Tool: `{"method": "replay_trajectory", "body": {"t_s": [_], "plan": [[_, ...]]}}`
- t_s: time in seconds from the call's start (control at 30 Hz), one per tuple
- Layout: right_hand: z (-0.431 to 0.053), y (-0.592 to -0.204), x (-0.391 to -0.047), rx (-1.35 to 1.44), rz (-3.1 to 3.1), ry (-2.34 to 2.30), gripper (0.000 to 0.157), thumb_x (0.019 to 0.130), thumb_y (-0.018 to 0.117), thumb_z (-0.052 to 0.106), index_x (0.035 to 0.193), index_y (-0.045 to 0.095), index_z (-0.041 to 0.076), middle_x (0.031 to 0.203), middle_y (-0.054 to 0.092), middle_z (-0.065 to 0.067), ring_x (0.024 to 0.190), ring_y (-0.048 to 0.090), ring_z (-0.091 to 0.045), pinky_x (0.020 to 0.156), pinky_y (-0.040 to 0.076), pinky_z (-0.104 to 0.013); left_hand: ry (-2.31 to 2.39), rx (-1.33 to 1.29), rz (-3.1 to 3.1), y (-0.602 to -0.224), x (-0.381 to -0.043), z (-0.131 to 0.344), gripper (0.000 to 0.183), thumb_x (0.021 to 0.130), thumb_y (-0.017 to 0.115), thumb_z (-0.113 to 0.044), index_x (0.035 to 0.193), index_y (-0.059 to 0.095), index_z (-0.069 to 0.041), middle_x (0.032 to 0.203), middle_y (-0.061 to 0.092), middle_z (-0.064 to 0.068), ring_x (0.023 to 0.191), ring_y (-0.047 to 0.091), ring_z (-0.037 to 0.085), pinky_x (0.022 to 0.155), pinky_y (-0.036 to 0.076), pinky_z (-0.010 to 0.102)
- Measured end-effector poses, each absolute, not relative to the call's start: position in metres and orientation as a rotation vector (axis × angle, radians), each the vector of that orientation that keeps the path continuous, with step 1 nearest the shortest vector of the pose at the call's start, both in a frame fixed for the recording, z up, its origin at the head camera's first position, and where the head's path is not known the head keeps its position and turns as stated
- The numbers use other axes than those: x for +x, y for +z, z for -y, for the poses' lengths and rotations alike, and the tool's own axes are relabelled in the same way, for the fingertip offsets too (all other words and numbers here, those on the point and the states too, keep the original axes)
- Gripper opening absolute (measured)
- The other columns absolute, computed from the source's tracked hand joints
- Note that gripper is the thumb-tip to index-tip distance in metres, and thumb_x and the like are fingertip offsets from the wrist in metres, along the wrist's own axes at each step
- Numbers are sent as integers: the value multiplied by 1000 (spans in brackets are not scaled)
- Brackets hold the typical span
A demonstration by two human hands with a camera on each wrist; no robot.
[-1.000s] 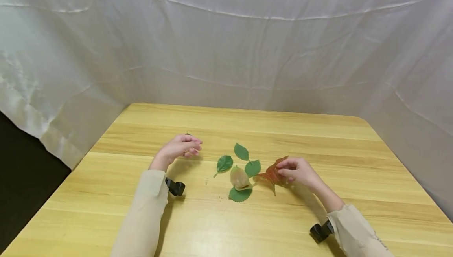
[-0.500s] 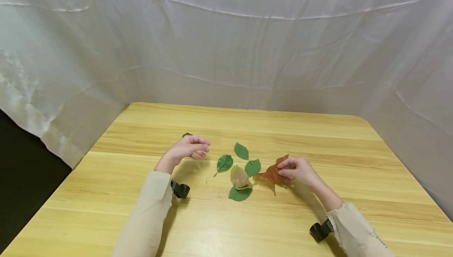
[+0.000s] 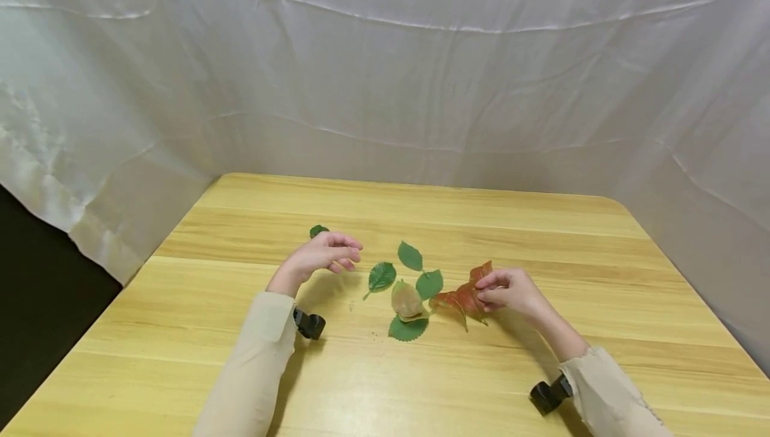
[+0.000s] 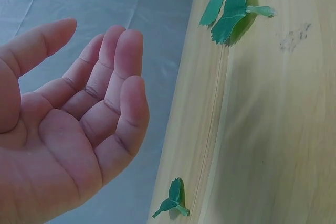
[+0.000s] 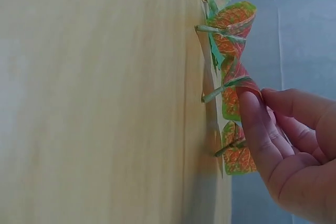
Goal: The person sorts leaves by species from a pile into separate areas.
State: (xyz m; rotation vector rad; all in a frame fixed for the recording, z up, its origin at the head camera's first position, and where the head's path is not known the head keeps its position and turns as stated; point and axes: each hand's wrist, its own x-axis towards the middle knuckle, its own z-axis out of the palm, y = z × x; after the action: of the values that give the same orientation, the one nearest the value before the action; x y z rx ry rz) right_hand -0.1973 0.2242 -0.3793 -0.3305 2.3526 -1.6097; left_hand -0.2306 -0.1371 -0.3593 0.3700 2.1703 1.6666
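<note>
My right hand (image 3: 514,292) pinches the edge of a red-and-green artificial leaf (image 5: 239,77) between thumb and fingers, low over the table. Other red leaves (image 5: 233,27) with green stems stand close by in the right wrist view, and some overlap in the head view. My left hand (image 3: 321,255) hovers above the table, palm bare and fingers loosely bent. Just behind it, a dark green leaf (image 3: 317,230) is partly hidden. Between the hands lie several green leaves (image 3: 381,277) around a pale brownish leaf (image 3: 406,301).
The wooden table (image 3: 361,383) reaches a pale hanging curtain (image 3: 385,89) at the back and sides. Small dark specks (image 4: 295,38) mark the tabletop near the green leaves. Each wrist wears a black camera (image 3: 309,324).
My left hand has shifted to the right, uncovering more of the dark green leaf behind it. The right hand has moved slightly right, still pinching the red leaf.
</note>
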Motion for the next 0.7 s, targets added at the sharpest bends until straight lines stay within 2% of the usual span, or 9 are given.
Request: {"method": "replay_trajectory", "body": {"t_s": [0.13,0.3,0.47,0.7], "plan": [[-227,-380,-197,-316,-2340,-1612,20,80,58,-8,95,53,-21,81,63,-18,64,61,-19,62,52,-33,1665,386,-2167,-358,-230,135,35,90,52,-16,116,50,8,104,58,24,82,61,23,76,45,45],[-230,-383,-197,-300,-2329,-1625,17,80,58,-8,91,55,-21,78,63,-15,61,61,-17,61,52,-32,1662,420,-2157,-357,-229,132,35,90,51,-16,116,49,9,100,60,20,83,60,25,75,46,43],[-233,-381,-194,-269,-2298,-1663,17,79,59,-9,90,55,-21,76,63,-11,59,60,-16,60,52,-32,1654,422,-2153,-355,-229,129,34,90,51,-17,114,52,7,104,58,24,86,59,30,76,46,43],[-237,-380,-191,-245,-2280,-1698,22,78,60,-9,95,54,-23,80,65,-14,60,61,-14,60,52,-30,1650,414,-2151,-355,-229,128,36,91,51,-17,116,50,9,102,59,22,86,59,29,77,45,47]]}}
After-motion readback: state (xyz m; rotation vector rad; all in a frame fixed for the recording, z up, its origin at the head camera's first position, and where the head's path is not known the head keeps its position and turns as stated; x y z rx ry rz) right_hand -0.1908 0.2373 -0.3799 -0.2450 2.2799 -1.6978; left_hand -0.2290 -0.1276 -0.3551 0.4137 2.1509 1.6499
